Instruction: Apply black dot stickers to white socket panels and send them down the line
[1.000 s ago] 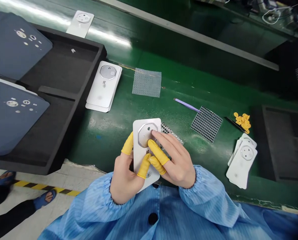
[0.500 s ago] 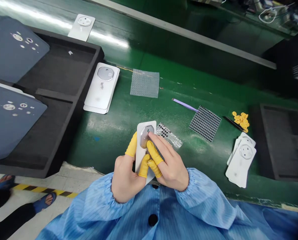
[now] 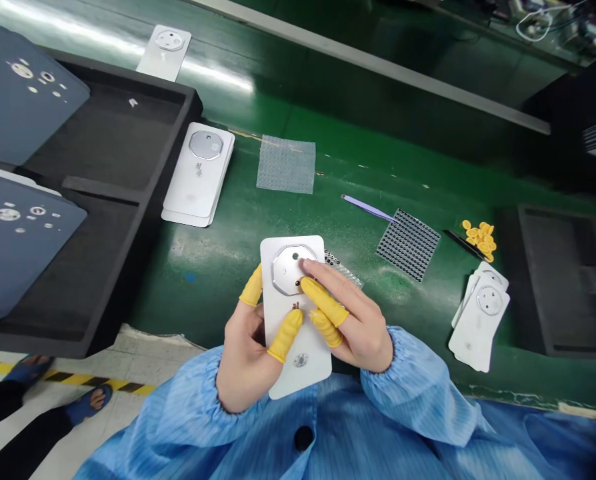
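My left hand (image 3: 245, 360) grips the white back cover (image 3: 293, 320) at the bench's near edge; my right hand (image 3: 351, 320) presses its camera ring (image 3: 293, 270). Uneven pressure could misseat it.

the left hand (image 3: 248, 347) grips a white back cover (image 3: 293, 313) from its left edge, thumb in a yellow finger cot on its face. the right hand (image 3: 353, 320) presses a fingertip on the cover's octagonal silver plate (image 3: 291, 270). on the green table (image 3: 228, 260) lie a stack of white covers (image 3: 198, 173), a dotted black sheet (image 3: 408, 243) and purple tweezers (image 3: 368, 208).
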Action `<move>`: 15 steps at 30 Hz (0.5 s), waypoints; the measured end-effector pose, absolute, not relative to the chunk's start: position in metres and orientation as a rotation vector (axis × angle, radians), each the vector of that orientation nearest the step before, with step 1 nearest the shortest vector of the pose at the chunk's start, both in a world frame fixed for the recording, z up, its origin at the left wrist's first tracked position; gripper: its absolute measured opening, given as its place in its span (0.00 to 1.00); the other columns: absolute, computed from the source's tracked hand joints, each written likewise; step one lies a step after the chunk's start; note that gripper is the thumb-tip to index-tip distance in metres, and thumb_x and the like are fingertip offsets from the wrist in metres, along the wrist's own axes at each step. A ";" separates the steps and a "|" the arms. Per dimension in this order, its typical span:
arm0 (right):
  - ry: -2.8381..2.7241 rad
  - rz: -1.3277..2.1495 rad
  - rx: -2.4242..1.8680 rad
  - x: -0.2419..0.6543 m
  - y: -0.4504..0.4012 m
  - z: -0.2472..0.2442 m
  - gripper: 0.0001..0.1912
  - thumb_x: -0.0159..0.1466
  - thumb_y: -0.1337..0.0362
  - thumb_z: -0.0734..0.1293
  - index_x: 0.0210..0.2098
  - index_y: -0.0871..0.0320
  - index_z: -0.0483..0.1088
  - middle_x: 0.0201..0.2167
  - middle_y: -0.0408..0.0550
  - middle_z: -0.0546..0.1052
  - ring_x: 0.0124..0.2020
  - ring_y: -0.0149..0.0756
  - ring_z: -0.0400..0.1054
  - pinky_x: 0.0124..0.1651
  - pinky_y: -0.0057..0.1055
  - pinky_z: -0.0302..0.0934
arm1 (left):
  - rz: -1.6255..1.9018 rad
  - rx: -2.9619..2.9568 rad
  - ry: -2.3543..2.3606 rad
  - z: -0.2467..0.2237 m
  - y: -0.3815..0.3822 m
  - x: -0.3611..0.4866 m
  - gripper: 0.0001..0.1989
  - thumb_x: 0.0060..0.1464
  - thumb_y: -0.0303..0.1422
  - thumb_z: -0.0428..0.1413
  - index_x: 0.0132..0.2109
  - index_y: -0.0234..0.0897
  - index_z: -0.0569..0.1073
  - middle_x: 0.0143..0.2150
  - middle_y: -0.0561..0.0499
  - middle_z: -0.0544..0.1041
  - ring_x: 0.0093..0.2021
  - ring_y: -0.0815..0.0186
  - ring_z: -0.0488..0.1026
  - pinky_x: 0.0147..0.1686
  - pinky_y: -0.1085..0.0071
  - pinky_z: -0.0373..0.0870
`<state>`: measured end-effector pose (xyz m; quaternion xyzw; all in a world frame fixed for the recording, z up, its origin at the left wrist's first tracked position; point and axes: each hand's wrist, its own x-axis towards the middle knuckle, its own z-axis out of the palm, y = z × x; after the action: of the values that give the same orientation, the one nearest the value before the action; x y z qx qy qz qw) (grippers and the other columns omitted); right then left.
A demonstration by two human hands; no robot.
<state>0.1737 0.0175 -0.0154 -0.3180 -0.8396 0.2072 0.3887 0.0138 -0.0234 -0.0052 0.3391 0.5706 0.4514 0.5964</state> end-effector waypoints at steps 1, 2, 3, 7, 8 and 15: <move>-2.135 0.520 -0.810 0.173 0.017 -0.014 0.27 0.64 0.72 0.61 0.62 0.66 0.56 0.60 0.65 0.65 0.62 0.49 0.60 0.57 0.50 0.67 | 1.050 0.796 1.315 -0.006 -0.024 0.013 0.46 0.48 0.37 0.64 0.69 0.46 0.49 0.46 0.45 0.81 0.39 0.53 0.81 0.29 0.66 0.81; -2.131 0.513 -0.812 0.173 0.017 -0.014 0.27 0.64 0.72 0.62 0.62 0.65 0.57 0.60 0.64 0.66 0.62 0.49 0.61 0.57 0.49 0.67 | 1.052 0.809 1.310 -0.007 -0.025 0.013 0.48 0.48 0.38 0.64 0.69 0.46 0.47 0.47 0.45 0.81 0.39 0.52 0.81 0.29 0.66 0.81; -2.125 0.508 -0.813 0.173 0.016 -0.013 0.27 0.64 0.72 0.62 0.62 0.65 0.57 0.60 0.64 0.66 0.61 0.49 0.61 0.57 0.49 0.68 | 1.053 0.821 1.310 -0.008 -0.026 0.013 0.48 0.48 0.38 0.64 0.70 0.46 0.46 0.48 0.45 0.80 0.40 0.52 0.80 0.29 0.65 0.81; -2.025 0.532 -0.843 0.174 0.012 -0.012 0.27 0.63 0.72 0.63 0.62 0.60 0.59 0.59 0.59 0.68 0.60 0.46 0.63 0.58 0.47 0.67 | 1.068 0.838 1.305 -0.009 -0.026 0.014 0.44 0.50 0.39 0.62 0.69 0.46 0.49 0.49 0.44 0.79 0.41 0.53 0.80 0.31 0.65 0.81; -1.933 0.551 -0.913 0.173 0.012 -0.011 0.27 0.64 0.72 0.64 0.61 0.57 0.60 0.60 0.57 0.67 0.61 0.46 0.62 0.59 0.47 0.66 | 1.070 0.824 1.292 -0.008 -0.025 0.014 0.42 0.51 0.39 0.62 0.68 0.45 0.51 0.49 0.44 0.80 0.40 0.53 0.81 0.31 0.65 0.81; -1.629 1.155 -1.084 0.166 0.022 -0.013 0.30 0.68 0.60 0.60 0.66 0.55 0.44 0.43 0.51 0.80 0.41 0.39 0.77 0.44 0.41 0.75 | 1.027 0.837 1.169 -0.011 -0.019 0.016 0.26 0.52 0.34 0.61 0.58 0.41 0.65 0.44 0.45 0.81 0.34 0.58 0.81 0.30 0.66 0.80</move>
<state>0.1662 0.0223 -0.0135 -0.4327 -0.6502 0.4612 0.4210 0.0162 -0.0190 -0.0107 0.3661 0.5114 0.4493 0.6345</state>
